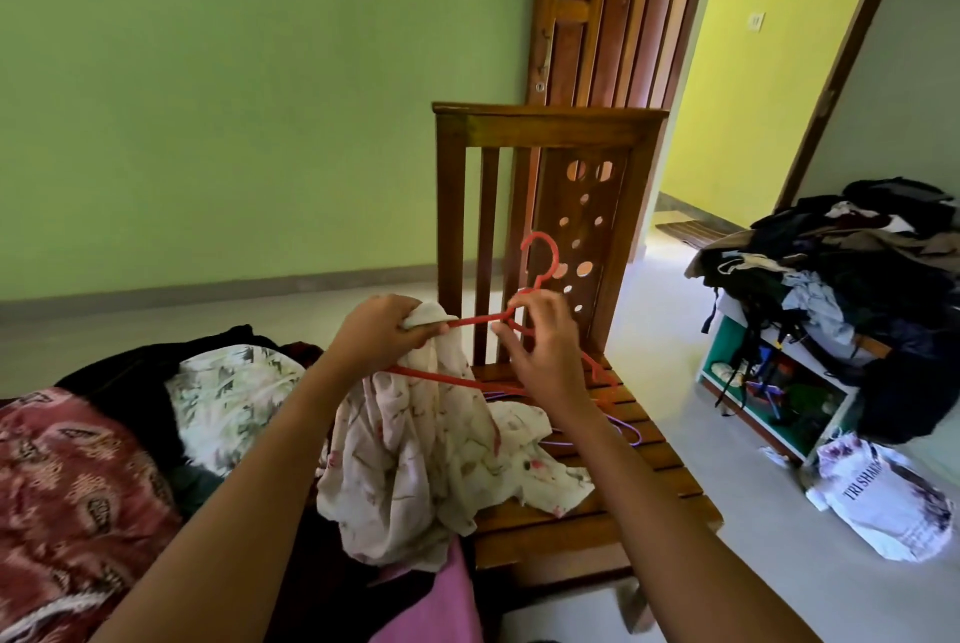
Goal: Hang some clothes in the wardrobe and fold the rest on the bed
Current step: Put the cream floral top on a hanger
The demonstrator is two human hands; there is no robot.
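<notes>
Gripping a bunched fold of the cream floral garment (415, 455) together with one shoulder arm of the red hanger (543, 257) in the left hand (382, 330), fingers curled tight round both. Pinching the same hanger just below its hook with the right hand (540, 351), thumb and fingertips closed on the plastic, remaining fingers loosely spread. Held up above the seat of the wooden chair (550, 122), hook upright in front of the pierced back panel. Draped down from the left fist over the hanger's lower bar, with the rest of the garment heaped on the chair's slatted seat and spilling off its near left edge. Lying on the seat beneath the right wrist, a purple hanger (623, 426), partly hidden. To the left on the bed, a maroon patterned cloth (78, 476), a white and green floral cloth (228, 393) and a black garment (140, 361) behind them. At the bottom edge, a pink cloth (441, 606). Far right, a tall pile of dark clothes (857, 268) heaped on a green and white shelf unit (779, 398), a printed white bag (893, 502) on the floor just beside it. Behind the chair, a wooden door (597, 8) standing open.
</notes>
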